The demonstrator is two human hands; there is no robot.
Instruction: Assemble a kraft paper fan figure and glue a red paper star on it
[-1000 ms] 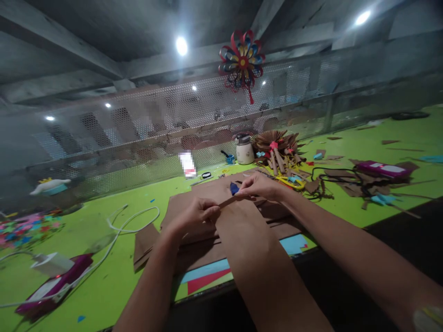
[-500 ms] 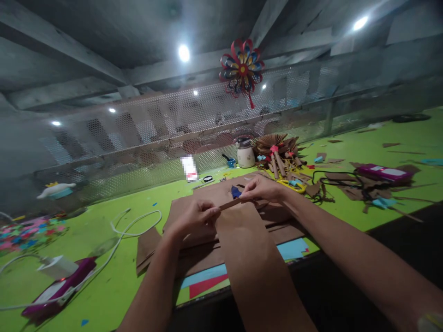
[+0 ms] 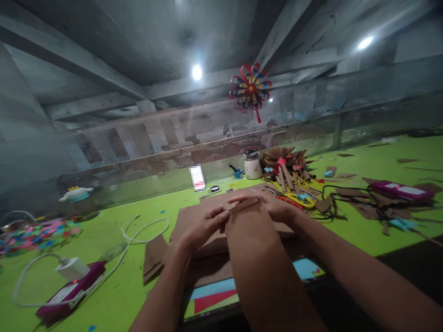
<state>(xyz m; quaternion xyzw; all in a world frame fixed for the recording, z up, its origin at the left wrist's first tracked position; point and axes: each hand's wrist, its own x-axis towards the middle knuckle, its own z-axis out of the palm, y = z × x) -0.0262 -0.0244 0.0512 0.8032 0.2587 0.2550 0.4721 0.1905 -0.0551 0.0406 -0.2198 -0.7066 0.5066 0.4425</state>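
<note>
A long brown paper strip [image 3: 263, 263] runs from the hands down toward the bottom edge, its far end folded over in a narrow band. My left hand [image 3: 212, 223] pinches the left side of that fold between thumb and fingers. At the right side, my right hand [image 3: 275, 208] is closed on the strip's edge, with some of its fingers hidden behind the paper. Beneath the hands lies a stack of brown paper sheets [image 3: 194, 207]. Light blue paper [image 3: 214, 288] and red paper [image 3: 214, 300] show under the stack's near edge.
A pale jug [image 3: 253, 167] and a bundle of folded paper fans [image 3: 282, 161] stand at the back. Yellow-handled scissors [image 3: 302, 201] lie right of the stack. White cable [image 3: 147, 223], a purple power strip [image 3: 71, 295] and colourful paper stars [image 3: 44, 235] lie left.
The right hand has moved from the top of the fold to behind its right side. The folded end now faces the camera more. The whole view has shifted, with the table lower in it.
</note>
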